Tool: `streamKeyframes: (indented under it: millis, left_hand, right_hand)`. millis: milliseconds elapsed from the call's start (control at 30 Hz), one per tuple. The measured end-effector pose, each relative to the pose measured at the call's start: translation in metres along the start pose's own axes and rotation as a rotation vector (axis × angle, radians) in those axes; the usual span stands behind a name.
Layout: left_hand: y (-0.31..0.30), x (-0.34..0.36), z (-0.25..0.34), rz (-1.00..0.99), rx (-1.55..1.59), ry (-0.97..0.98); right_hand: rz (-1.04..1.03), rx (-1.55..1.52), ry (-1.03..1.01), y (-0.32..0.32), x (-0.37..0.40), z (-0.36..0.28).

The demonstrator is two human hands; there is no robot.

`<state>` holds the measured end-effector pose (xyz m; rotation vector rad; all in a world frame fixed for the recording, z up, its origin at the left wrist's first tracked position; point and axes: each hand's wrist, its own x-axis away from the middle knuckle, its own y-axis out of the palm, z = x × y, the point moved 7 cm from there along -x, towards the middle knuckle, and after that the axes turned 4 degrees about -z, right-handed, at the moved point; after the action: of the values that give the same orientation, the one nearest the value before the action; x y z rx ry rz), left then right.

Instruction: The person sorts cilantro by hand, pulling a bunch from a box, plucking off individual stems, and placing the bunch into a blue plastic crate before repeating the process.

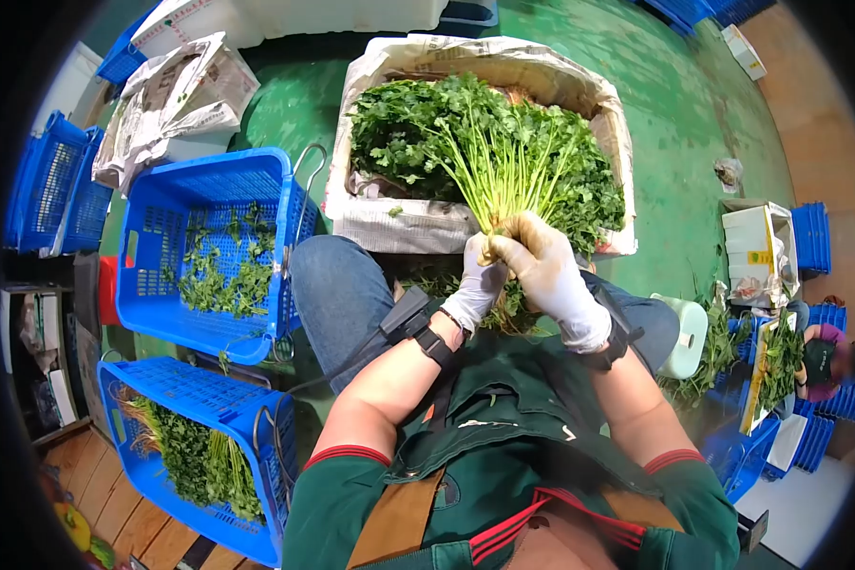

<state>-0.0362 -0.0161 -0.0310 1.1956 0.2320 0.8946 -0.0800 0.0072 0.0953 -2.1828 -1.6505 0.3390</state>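
Left hand [475, 285] and right hand [553, 274] clamp the herb bunch [503, 161] by its stems. Slackening could drop sprigs beside the box [399, 226]; squeezing could bruise them.

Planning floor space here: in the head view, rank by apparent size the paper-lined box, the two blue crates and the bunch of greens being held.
1. paper-lined box
2. upper blue crate and lower blue crate: look alike, lower one nearer the camera, so unranked
3. bunch of greens
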Motion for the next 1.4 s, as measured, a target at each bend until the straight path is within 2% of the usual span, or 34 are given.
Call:
streamKeyframes:
  millis: [67,100,133,200,267,333,367,400,467,500,533,567,600,633,667,700,733,800,833,867,933,1000,1067,1133,1200,1233,1267,1333,1367,1400]
  left_hand:
    - [0.010,0.000,0.009,-0.146,-0.213,0.083]
    - [0.011,-0.001,0.010,-0.150,-0.216,0.077]
    - [0.013,-0.003,0.013,-0.157,-0.457,0.097]
    - [0.021,-0.005,0.018,-0.162,-0.934,0.137]
    - [0.024,-0.001,0.015,-0.149,-0.908,0.144]
    - [0.017,-0.003,0.012,-0.028,-0.802,0.058]
    - [0.013,-0.005,0.012,0.020,-0.744,0.034]
    - [-0.001,-0.009,0.005,0.062,-0.801,-0.093]
    - [-0.005,-0.013,0.004,0.071,-0.870,-0.141]
    - [-0.005,-0.015,0.003,0.056,-0.761,-0.115]
    - [-0.007,-0.015,-0.001,0.041,-0.650,-0.099]
    - [-0.006,-0.009,-0.001,0.005,-0.632,-0.272]
    - [-0.004,-0.009,-0.001,-0.029,-0.662,-0.274]
    - [0.005,-0.012,-0.001,-0.068,-0.569,-0.213]
    - [0.009,-0.009,-0.004,-0.097,-0.476,-0.162]
    - [0.015,-0.001,0.000,-0.160,-0.433,-0.220]
    - [-0.015,-0.014,-0.015,-0.195,-0.622,-0.331]
    - [0.004,-0.008,0.000,-0.278,-0.613,0.033]
    - [0.015,-0.001,0.002,-0.326,-0.554,0.110]
    - [-0.029,-0.018,-0.025,-0.422,-0.526,0.197]
    - [-0.031,-0.013,-0.028,-0.366,-0.486,0.115]
    - [-0.028,-0.013,-0.023,-0.253,-0.396,-0.005]
    - [-0.029,-0.009,-0.021,-0.124,-0.293,-0.114]
    - [-0.032,-0.004,-0.021,-0.051,-0.240,-0.173]
    - [-0.037,-0.004,-0.022,-0.005,-0.470,-0.335]
    - [-0.031,-0.002,-0.020,-0.014,-0.349,-0.239]
    - [-0.038,-0.006,-0.026,-0.012,-0.352,-0.236]
    - [-0.047,-0.014,-0.022,-0.164,-0.514,0.055]
    - [-0.024,-0.003,-0.008,-0.184,-0.735,0.026]
    - [-0.018,-0.001,-0.002,-0.177,-0.737,0.026]
  right_hand:
    - [0.035,-0.016,-0.033,-0.005,0.012,-0.003]
    - [0.024,0.032,-0.093,-0.009,0.018,-0.005]
    - [0.030,0.031,-0.094,-0.013,0.026,-0.006]
    - [0.139,-0.219,0.149,-0.025,0.043,0.005]
    - [0.140,-0.286,0.114,-0.019,0.054,-0.010]
    - [0.131,-0.429,-0.001,-0.007,0.059,-0.031]
    - [0.083,-0.159,-0.092,-0.001,0.060,-0.041]
    - [0.006,-0.152,-0.059,0.005,0.058,-0.049]
    - [-0.097,-0.011,-0.084,0.001,0.053,-0.052]
    - [-0.217,0.210,-0.031,0.003,0.050,-0.042]
    - [-0.258,0.439,-0.202,0.004,0.052,-0.038]
    - [-0.273,0.552,-0.092,-0.001,0.054,-0.022]
    - [-0.286,0.669,0.011,-0.006,0.053,-0.008]
    - [-0.127,0.410,-0.051,-0.016,0.049,-0.005]
    - [-0.054,0.245,0.010,-0.025,0.041,-0.012]
    - [0.108,0.383,0.004,-0.031,0.036,-0.012]
    - [0.277,0.521,-0.008,-0.035,0.030,-0.012]
    - [0.211,0.695,0.086,-0.024,0.010,0.002]
    - [0.161,0.704,0.006,-0.015,0.007,-0.005]
    - [0.075,0.676,-0.101,-0.001,0.004,-0.010]
    - [-0.111,0.689,-0.174,0.017,0.001,-0.008]
    - [-0.099,0.677,-0.203,0.022,-0.001,-0.002]
    - [0.192,0.596,-0.319,0.005,0.007,-0.013]
    - [0.231,0.673,-0.037,-0.007,0.003,0.001]
    - [0.130,0.661,0.150,-0.006,-0.001,0.017]
    - [0.133,0.655,0.150,-0.005,0.000,0.017]
    - [0.066,0.636,0.096,0.001,0.002,0.016]
    - [-0.014,0.609,0.044,0.007,0.006,0.018]
    - [0.091,0.554,0.064,-0.002,0.007,0.023]
    - [0.196,0.497,0.086,-0.011,0.009,0.028]
